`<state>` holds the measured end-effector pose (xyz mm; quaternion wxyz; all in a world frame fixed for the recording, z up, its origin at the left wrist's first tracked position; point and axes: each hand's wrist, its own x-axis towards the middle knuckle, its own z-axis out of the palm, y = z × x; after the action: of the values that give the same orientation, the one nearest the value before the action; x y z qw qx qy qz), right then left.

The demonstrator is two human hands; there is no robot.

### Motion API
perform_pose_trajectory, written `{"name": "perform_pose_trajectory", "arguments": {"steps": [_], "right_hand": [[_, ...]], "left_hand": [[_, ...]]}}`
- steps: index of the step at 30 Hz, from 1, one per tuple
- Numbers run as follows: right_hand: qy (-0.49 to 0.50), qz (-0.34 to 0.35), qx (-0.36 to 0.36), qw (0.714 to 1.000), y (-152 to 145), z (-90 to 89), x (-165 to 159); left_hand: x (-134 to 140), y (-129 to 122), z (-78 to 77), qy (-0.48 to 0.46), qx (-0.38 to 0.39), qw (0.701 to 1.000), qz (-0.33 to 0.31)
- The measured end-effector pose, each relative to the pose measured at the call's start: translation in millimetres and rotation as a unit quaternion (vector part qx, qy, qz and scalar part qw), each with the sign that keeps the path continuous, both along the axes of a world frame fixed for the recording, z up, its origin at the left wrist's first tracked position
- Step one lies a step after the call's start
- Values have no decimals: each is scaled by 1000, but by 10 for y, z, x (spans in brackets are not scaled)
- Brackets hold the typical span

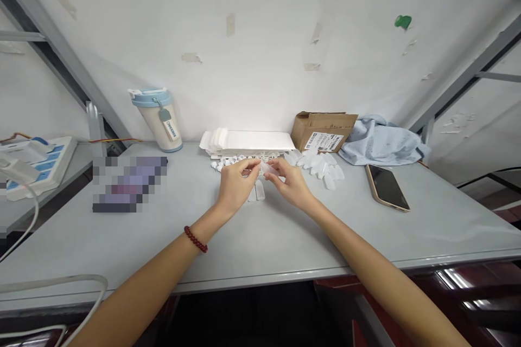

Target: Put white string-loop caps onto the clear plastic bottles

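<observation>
Over the middle of the table, my left hand and my right hand meet fingertip to fingertip. Between them they pinch a small translucent white plastic piece; the fingers partly cover it. Just below the hands, white oblong plastic pieces lie flat on the table. Behind my left hand is a scatter of small white parts. To the right of my right hand spreads a pile of translucent oblong pieces.
A stack of white flat boxes and an open cardboard box stand by the wall. Further right are a blue cloth and a phone. On the left are a tumbler, a pixelated object and a power strip.
</observation>
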<state>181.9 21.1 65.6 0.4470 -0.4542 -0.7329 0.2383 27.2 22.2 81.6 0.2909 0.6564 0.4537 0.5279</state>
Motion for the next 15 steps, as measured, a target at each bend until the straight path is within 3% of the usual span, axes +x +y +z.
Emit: {"name": "perform_pose_trajectory", "arguments": {"steps": [8,15], "right_hand": [[-27,-12,51,998,-6,15,17],[-61,-12,68,996,7,-16,13]], "left_hand": [[9,-11,6,-33,-30,998,-46],[-43,71,12,-176,-146,970,-81]]}}
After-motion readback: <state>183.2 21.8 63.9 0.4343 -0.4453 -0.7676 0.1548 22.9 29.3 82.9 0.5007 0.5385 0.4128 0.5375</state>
